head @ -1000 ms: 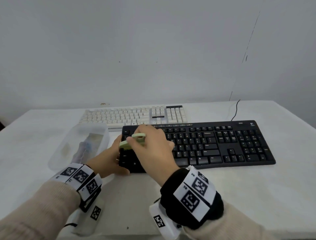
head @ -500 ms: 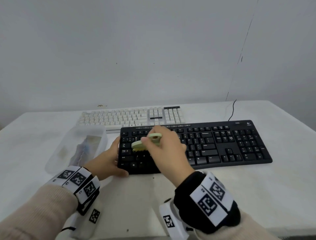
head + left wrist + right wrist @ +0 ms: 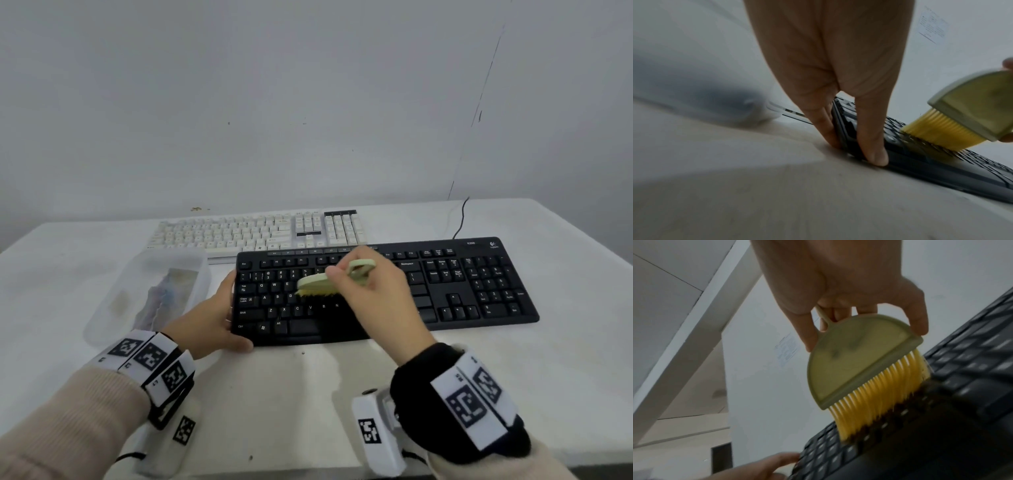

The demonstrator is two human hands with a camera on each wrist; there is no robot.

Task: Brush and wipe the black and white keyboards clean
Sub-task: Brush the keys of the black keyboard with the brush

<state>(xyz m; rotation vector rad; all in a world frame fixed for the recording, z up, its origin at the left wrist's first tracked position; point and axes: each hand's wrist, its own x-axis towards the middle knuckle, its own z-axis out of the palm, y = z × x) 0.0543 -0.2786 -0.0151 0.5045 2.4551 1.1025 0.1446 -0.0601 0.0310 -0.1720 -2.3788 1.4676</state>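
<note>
The right hand is gripping the small green brush by its looped handle, fingers curled round it, yellow bristles bending against the black keyboard near its middle keys. The left hand is bracing that keyboard's left end on the desk, thumb on the near corner, fingers fairly straight along the edge. The keyboard looks light and liable to slide, so bracing the rigid frame suits it. The white keyboard is lying just behind.
</note>
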